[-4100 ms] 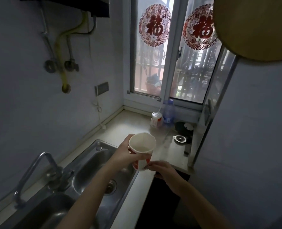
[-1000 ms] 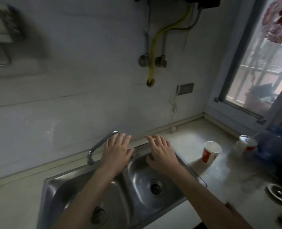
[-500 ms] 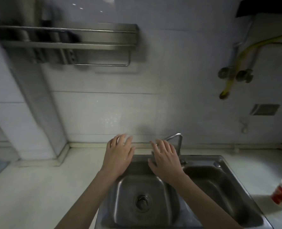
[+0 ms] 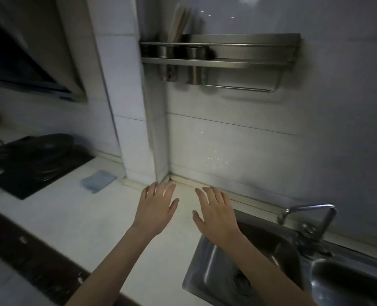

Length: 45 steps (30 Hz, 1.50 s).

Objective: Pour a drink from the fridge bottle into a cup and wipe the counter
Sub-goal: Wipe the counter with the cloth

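- The cloth [image 4: 98, 181] is pale blue and folded, lying flat on the white counter [image 4: 83, 221] beside the black stove [image 4: 28, 166].
- One cloth, two hands, two sink [image 4: 196, 268] basins, one faucet [image 4: 311, 214].
- Left hand [image 4: 155, 212] and right hand [image 4: 217, 214] hover with fingers spread, holding nothing; the cloth lies apart, left of the left hand.

The cloth [image 4: 98, 181] lies near the back edge of the surface [image 4: 77, 228], just right of the hob [image 4: 24, 173], which sits at the left end with a pan [image 4: 48, 144] on it. The sink [image 4: 231, 279] is set into the right end, with its tap [image 4: 311, 217] behind it at the back edge. The left hand [image 4: 156, 210] and right hand [image 4: 216, 214] are side by side between cloth and sink. A rack [image 4: 218, 60] hangs on the wall [image 4: 249, 140] above.
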Each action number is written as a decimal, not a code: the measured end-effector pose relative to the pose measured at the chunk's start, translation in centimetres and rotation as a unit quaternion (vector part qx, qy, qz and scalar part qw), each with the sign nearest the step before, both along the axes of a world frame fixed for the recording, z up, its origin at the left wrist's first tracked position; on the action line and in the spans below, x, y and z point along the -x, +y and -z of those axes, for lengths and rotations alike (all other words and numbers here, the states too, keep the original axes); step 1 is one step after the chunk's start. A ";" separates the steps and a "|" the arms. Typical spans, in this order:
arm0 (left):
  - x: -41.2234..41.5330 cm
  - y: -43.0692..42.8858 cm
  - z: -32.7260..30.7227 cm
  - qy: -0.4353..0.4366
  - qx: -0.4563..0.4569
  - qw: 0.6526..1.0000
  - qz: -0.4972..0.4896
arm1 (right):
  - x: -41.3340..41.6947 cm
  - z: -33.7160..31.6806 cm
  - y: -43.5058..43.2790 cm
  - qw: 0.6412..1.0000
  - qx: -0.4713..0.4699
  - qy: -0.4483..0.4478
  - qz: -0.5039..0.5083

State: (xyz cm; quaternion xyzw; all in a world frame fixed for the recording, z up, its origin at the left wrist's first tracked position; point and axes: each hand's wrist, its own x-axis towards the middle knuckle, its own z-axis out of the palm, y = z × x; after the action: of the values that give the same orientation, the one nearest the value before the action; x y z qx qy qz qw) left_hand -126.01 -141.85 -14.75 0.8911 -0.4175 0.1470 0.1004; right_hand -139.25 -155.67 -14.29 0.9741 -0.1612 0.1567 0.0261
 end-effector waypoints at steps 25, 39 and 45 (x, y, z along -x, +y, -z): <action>-30.0 27.8 1.9 0.004 -0.031 0.999 -0.038 | -31.5 1.9 25.4 0.998 -0.009 0.022 -0.059; -42.7 31.1 3.7 -0.055 -0.081 0.995 -0.004 | -45.4 3.3 29.8 0.999 0.017 -0.023 -0.028; -50.7 31.3 3.1 -0.082 -0.124 0.988 0.035 | -53.0 4.3 31.9 0.999 -0.010 -0.036 0.021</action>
State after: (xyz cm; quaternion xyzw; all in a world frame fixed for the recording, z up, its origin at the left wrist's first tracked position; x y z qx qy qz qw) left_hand -75.28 -110.51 -17.83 0.8662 -0.4706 0.1631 -0.0402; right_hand -86.29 -123.81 -18.62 0.9644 -0.1837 0.1895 0.0138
